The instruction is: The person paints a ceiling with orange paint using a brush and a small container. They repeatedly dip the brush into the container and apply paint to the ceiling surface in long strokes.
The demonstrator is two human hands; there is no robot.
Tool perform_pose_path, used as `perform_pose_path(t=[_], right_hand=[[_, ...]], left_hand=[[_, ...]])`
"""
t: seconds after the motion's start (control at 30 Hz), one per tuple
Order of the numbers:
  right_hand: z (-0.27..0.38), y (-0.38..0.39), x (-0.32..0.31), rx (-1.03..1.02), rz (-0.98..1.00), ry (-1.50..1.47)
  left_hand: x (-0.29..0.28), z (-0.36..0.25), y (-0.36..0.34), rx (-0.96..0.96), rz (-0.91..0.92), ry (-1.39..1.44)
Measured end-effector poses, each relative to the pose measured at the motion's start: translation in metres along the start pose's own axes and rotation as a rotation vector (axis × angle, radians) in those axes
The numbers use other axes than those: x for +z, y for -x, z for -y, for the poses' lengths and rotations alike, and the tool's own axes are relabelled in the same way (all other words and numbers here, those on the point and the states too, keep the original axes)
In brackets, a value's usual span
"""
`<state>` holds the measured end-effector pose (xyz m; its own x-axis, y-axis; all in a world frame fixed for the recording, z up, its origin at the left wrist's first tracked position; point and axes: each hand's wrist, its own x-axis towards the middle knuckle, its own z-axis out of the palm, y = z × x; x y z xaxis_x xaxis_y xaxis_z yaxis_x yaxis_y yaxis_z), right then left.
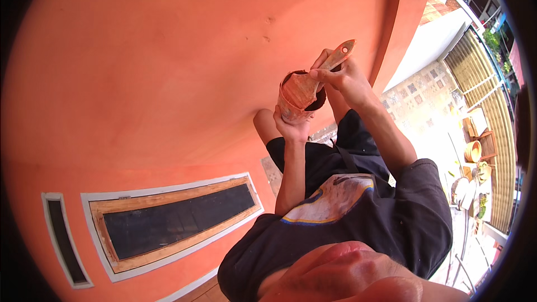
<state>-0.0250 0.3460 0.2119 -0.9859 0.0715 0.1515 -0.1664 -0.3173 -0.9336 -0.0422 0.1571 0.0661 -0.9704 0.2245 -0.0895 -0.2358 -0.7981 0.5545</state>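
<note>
My left hand (292, 130) cradles a paint-stained cylindrical container (291, 111) with a dark, ragged rim. A wide paintbrush (340, 55) is in my right hand (347, 81), gripped by its handle, with the orange-coated head down at the container's mouth, overlapping the opening. Whether the bristle tips touch paint inside is hidden. Both hands are in front of my body, close to a smooth orange wall (168, 72) that has a few small rough spots.
An orange vertical ledge (394, 22) borders the wall on the right. Wood-framed windows (176, 218) are at lower left. Beyond me lie a tiled patio (417, 98), a slatted fence (498, 106), round pots (472, 151) and wooden furniture.
</note>
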Motion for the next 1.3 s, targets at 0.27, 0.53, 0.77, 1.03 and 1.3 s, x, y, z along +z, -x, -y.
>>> perform_pose_path(t=[0.27, 0.53, 0.77, 1.03, 1.3], right_hand=[[0.013, 0.004, -0.021, 0.028, -0.041, -0.017], [0.016, 0.008, -0.049, -0.04, -0.143, -0.006], [0.018, 0.009, -0.044, -0.058, -0.143, 0.042], [0.026, 0.009, -0.042, -0.216, -0.031, 0.275], [0.033, 0.007, -0.023, -0.272, 0.202, 0.459]], left_hand=[[-0.01, 0.008, -0.003, -0.07, 0.025, 0.061], [-0.01, 0.012, -0.006, -0.109, -0.009, 0.113], [0.01, 0.013, -0.005, -0.128, -0.046, 0.153], [0.007, 0.011, -0.002, -0.141, 0.028, 0.108], [0.008, 0.003, 0.002, -0.093, 0.042, 0.073]])
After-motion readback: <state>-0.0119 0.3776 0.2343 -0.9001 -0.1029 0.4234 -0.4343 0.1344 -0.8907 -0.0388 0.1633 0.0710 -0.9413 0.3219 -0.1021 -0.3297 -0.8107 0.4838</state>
